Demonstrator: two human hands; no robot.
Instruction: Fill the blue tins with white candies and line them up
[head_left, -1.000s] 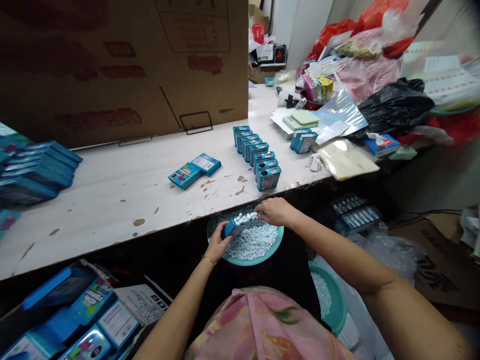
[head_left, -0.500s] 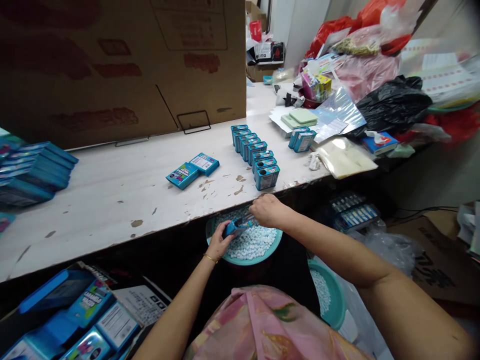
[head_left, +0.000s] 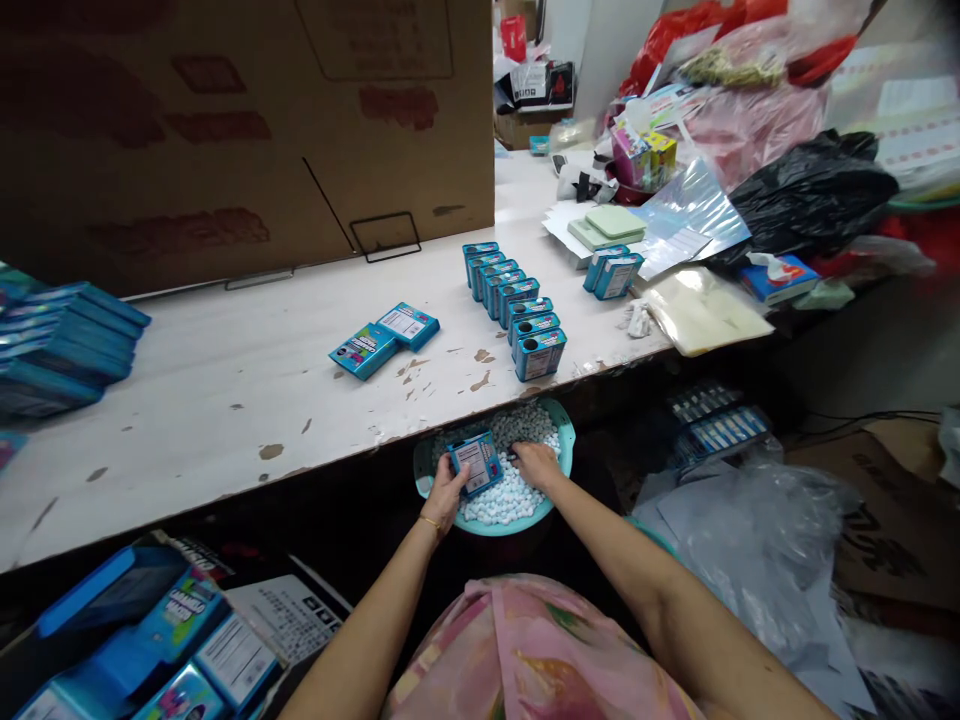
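Observation:
My left hand (head_left: 448,487) grips a small blue flat box (head_left: 475,462) with a white printed label facing up. It holds the box over a turquoise basin (head_left: 567,470) full of small white pellets (head_left: 499,502). Down in the same basin, my right hand (head_left: 535,463) has its fingers curled at the pellets, to the right of the box. Something small and dark shows at its fingertips, but I cannot make out what it is. On the white table above, several upright blue boxes (head_left: 540,355) stand in a row, round dark openings on top.
Two blue boxes (head_left: 365,350) lie flat mid-table, and two more (head_left: 619,275) stand at the right. A large cardboard box (head_left: 247,130) fills the back left. Blue boxes are stacked (head_left: 67,340) at the far left; a carton (head_left: 281,610) below holds more. Plastic bags (head_left: 810,195) crowd the right.
My right hand has dropped from above the box into the pellets. The blue box has turned so its label faces up. The camera view has shifted slightly.

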